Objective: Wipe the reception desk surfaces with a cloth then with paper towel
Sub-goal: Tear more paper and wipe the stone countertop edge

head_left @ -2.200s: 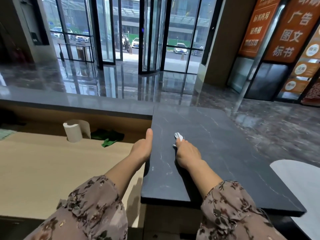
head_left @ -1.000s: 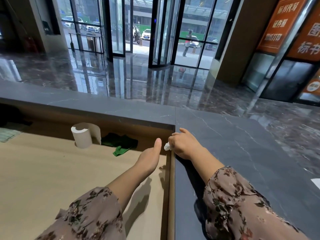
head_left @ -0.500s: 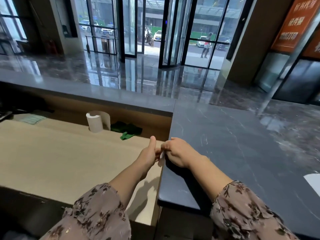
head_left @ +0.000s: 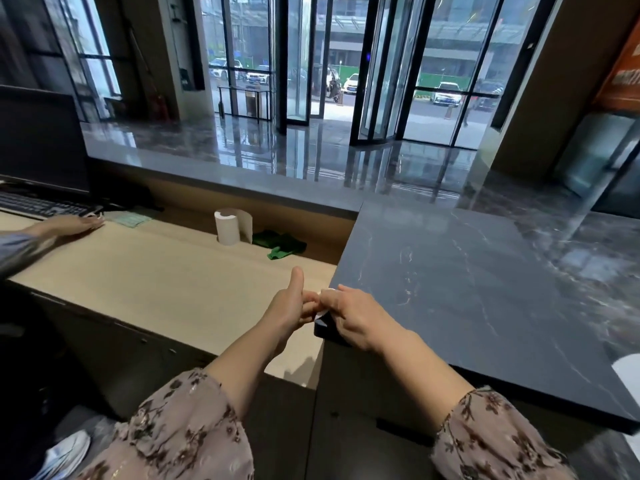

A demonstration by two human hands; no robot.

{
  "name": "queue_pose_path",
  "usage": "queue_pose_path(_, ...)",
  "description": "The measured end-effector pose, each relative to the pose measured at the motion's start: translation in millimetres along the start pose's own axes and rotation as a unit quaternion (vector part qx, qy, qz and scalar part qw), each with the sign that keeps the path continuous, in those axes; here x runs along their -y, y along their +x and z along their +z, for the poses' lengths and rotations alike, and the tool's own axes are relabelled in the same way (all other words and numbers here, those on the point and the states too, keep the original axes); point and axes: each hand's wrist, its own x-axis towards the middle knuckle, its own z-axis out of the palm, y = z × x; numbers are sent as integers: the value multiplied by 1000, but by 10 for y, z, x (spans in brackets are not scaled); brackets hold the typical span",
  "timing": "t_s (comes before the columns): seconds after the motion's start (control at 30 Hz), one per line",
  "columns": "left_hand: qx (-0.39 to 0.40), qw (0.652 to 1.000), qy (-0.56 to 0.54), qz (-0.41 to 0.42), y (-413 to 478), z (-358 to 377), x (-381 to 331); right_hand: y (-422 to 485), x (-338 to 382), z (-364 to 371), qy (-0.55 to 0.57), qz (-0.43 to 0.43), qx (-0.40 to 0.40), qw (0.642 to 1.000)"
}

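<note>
At counter (head_left: pixel 450 306) corner, left hand (head_left: pixel 287 306) now touching right hand's (head_left: pixel 356 318) towel (head_left: pixel 322 312)

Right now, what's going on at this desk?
A person in floral sleeves is at the dark stone counter. At its edge the right hand holds a wad of paper towel; the left hand, thumb up, meets it, grip unclear. The paper towel roll and green cloth sit on the wooden desk. Another person's hand rests by the keyboard.
</note>
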Motion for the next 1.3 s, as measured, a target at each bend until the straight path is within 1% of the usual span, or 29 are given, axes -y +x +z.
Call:
queue_pose_path(0.1, -23, 999, 39, 23, -171, 0, 9, -247, 81, 1, 10, -7, -28, 1000)
queue_pose_path(0.2, -78, 988, 115, 61, -293, 71, 30, -509, 97, 11, -29, -26, -50, 998)
queue_pose_path(0.27, -122, 965, 206, 108, -409, 165, 37, -632, 45, 58, -60, -40, -43, 996)
queue_pose_path(0.33, -147, 935, 289, 143, -535, 266, 42, -728, -15, 111, -100, -52, -41, 993)
queue_pose_path(0.43, -150, 902, 363, 181, -581, 364, 112, -829, -50, 138, -148, -59, -43, 986)
queue_pose_path(0.5, -142, 883, 397, 205, -547, 382, 165, -866, -35, 137, -163, -46, -38, 985)
queue_pose_path(0.53, -139, 874, 412, 217, -529, 380, 179, -882, -12, 144, -156, -40, -47, 986)
queue_pose_path(0.6, -137, 853, 443, 242, -487, 358, 201, -885, 14, 173, -163, -64, -103, 979)
queue_pose_path(0.67, -133, 835, 464, 264, -451, 333, 202, -884, -54, 262, -176, -79, -146, 970)
queue_pose_path(0.7, -130, 832, 468, 270, -440, 324, 193, -900, -80, 285, -183, -77, -155, 968)
queue_pose_path(0.8, -106, 834, 460, 287, -469, 339, 153, -1030, -197, 313, -200, -83, -175, 960)
queue_pose_path(0.9, -85, 833, 454, 306, -516, 462, 136, -1191, -355, 308, -210, -69, -200, 955)
queue_pose_path(1.03, -89, 807, 483, 328, -551, 713, 111, -1385, -469, 253, -229, -80, -257, 936)
queue_pose_path(1.13, -79, 789, 499, 349, -603, 932, 110, -1555, -578, 207, -239, -45, -255, 936)
queue_pose_path(1.23, -60, 777, 511, 362, -654, 1128, 159, -1746, -698, 160, -244, -39, -261, 933)
queue_pose_path(1.3, -33, 773, 511, 374, -687, 1308, 172, -1909, -812, 97, -238, 5, -228, 944)
